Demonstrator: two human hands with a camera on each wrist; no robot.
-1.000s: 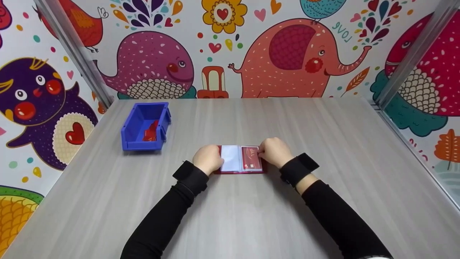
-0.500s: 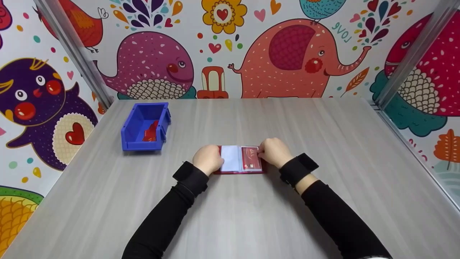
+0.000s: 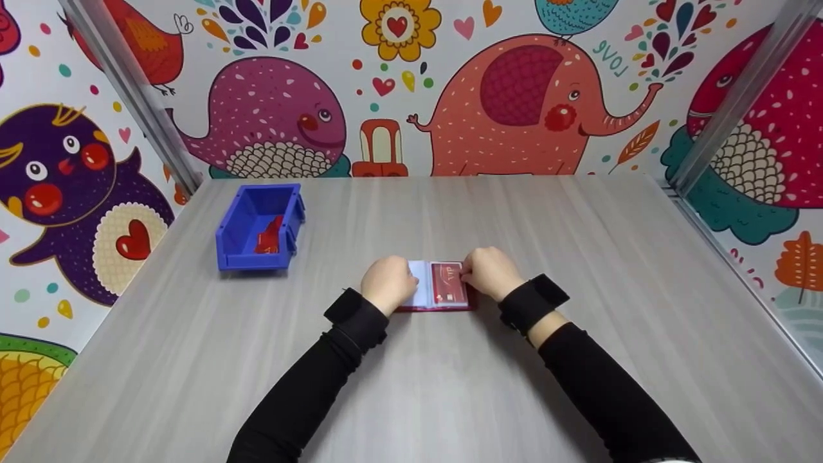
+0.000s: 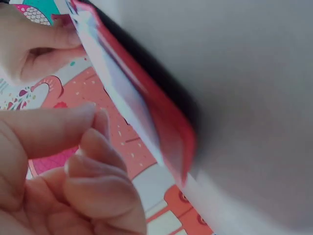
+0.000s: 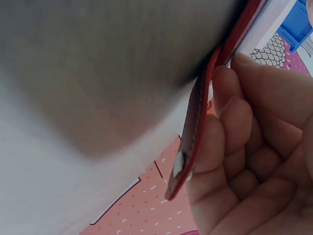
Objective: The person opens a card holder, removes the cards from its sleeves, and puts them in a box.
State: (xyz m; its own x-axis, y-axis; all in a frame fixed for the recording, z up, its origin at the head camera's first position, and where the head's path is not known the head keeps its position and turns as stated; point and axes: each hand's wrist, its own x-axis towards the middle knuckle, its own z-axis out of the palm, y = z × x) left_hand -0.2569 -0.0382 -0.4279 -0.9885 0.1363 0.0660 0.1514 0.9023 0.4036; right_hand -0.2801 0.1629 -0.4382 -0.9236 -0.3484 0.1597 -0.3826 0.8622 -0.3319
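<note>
A small red card holder (image 3: 438,308) lies open on the table, with a clear sleeve page on its left and a red card (image 3: 449,283) in its right sleeve. My right hand (image 3: 492,273) pinches the holder's right edge between thumb and forefinger. Beside those fingers, a red strap (image 5: 193,127) with a metal snap sticks out in the right wrist view. My left hand (image 3: 388,283) is over the left page, fingers curled and thumb against forefinger. Nothing shows between them in the left wrist view, where the holder's loose pages (image 4: 122,93) stand slightly off the red cover.
A blue bin (image 3: 254,262) stands at the back left of the table, holding red cards (image 3: 269,238). Walls printed with cartoon animals border the table (image 3: 424,386) at the back and sides, with metal posts (image 3: 138,103) at the corners.
My left hand has left the holder's left edge and moved right over the left page. My right hand keeps its grip in the same place.
</note>
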